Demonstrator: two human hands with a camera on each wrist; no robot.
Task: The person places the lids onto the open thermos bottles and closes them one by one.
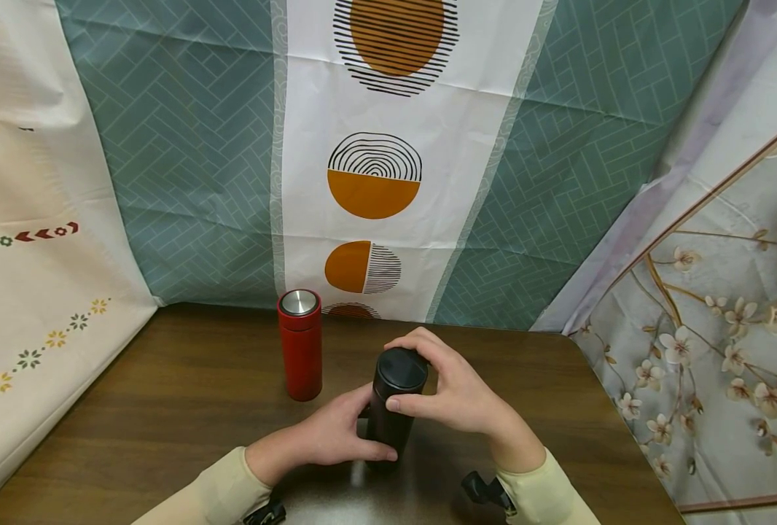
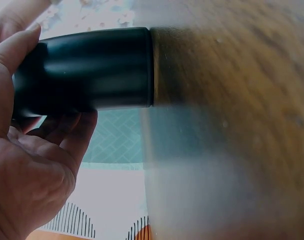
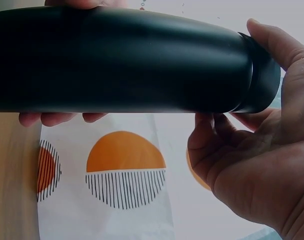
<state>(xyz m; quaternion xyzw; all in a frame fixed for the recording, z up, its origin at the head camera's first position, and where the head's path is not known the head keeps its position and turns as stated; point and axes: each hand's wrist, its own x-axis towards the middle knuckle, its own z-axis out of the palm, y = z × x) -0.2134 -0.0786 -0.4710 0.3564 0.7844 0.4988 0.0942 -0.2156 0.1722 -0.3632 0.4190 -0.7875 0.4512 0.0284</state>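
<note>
Black, smooth-sided cylindrical flask [image 1: 391, 429] stands within a two-handed grip. Behind the grip, a tall teal-and-white fabric hanging [image 1: 192, 146] printed with orange and black circles fills the background. Beneath the grip spreads a dark brown wood-grain table [image 1: 198, 401], which the flask's base meets. Beyond the grip and to its left stands a slim red cylindrical flask with a silver top [image 1: 303, 361]. A bare right hand [image 1: 457, 383] curls thumb and fingers round the black flask's upper end; a bare left hand [image 1: 336, 430] grips its body lower down. Between the right thumb and fingers sits the flat, round black lid [image 1: 403, 368].
</note>
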